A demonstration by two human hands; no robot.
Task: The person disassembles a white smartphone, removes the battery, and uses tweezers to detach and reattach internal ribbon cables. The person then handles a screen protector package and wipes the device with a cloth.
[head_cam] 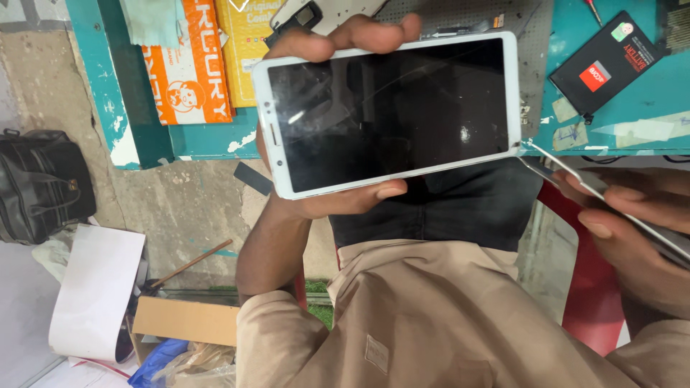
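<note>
White smartphone [392, 115]: centre frame, held flat, dark screen up, glass cracked. Left hand [323, 179]: fingers clasped around the phone, fingertips over the top edge, thumb along the bottom edge. Right hand [632, 215]: at 3 o'clock, fingers pinched on metal tweezers [575, 172], tips touching the phone's lower right corner. Black battery [604, 65]: at 1 o'clock on teal workbench [647, 115]. Black bag [43, 183]: at 9 o'clock on floor

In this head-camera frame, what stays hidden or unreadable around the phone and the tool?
- White smartphone: its back is turned away, and the left hand sits mostly behind it.
- Metal tweezers: the rear end is cut off by the right edge.
- Right hand: partly out of frame.
- Whether the tweezer tip touches the phone's corner: too small to tell.
</note>
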